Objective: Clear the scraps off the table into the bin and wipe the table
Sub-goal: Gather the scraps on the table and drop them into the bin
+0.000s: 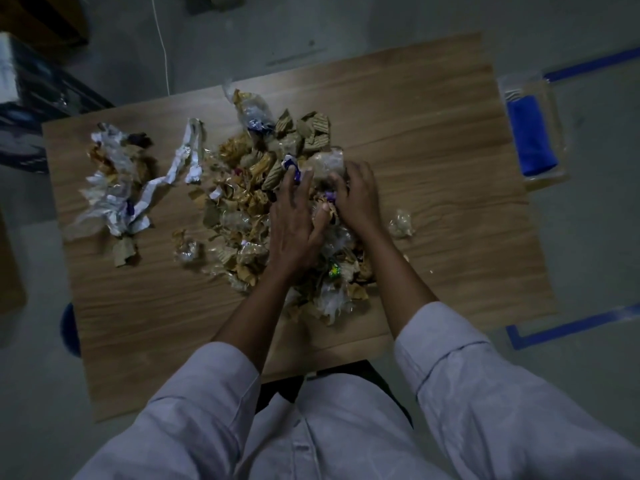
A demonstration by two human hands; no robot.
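Beneath left hand [293,220] and right hand [357,197], scraps [247,199].

The person wears a pale lilac long-sleeved shirt [332,431].

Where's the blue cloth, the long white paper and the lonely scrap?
blue cloth [531,136]: head view, its middle.
long white paper [178,161]: head view, middle of the strip.
lonely scrap [401,223]: head view, its crumpled centre.

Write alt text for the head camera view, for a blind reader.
Left hand and right hand gather a heap of scraps, cardboard and wrappers, on a wooden table. A wrapper pile lies to its left; a blue cloth lies in a clear tray at right.
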